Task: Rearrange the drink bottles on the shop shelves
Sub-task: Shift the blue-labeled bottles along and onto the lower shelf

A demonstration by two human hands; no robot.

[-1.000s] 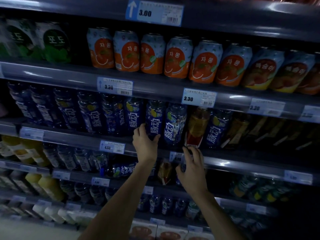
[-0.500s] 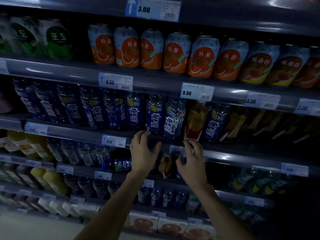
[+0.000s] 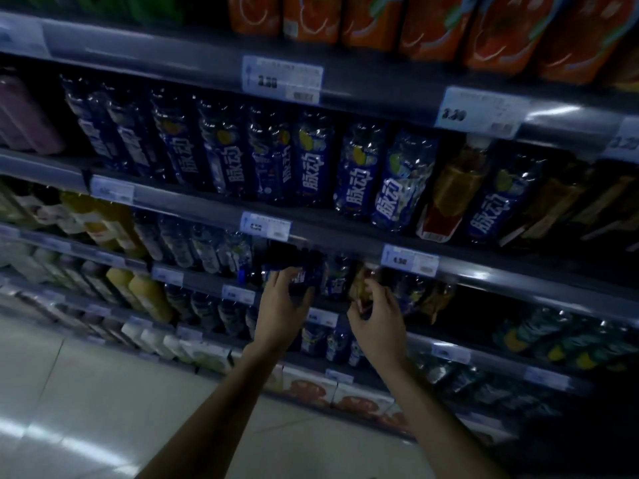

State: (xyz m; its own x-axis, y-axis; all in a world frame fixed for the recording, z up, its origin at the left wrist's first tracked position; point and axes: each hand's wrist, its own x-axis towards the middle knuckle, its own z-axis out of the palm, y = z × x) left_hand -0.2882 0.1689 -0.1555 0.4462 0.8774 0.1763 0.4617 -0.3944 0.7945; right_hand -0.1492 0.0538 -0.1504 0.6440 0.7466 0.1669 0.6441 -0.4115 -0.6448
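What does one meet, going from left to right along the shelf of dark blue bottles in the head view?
Pink bottle → long row of dark blue bottles → amber bottle with a red base → one more dark blue bottle → dim, leaning dark bottles, too dark to identify.

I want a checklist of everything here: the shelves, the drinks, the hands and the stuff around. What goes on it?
Surface: shelves with price tags, dimly lit.
Job's things: a row of blue bottles; one amber bottle stands among them.
Clutter: orange cans above; yellow bottles lower left; cartons at the bottom.
Grippers: left hand grips a dark bottle one shelf down; right hand is at an amber bottle, grip unclear.
Cables: nothing seen.
Surroundings: pale floor.
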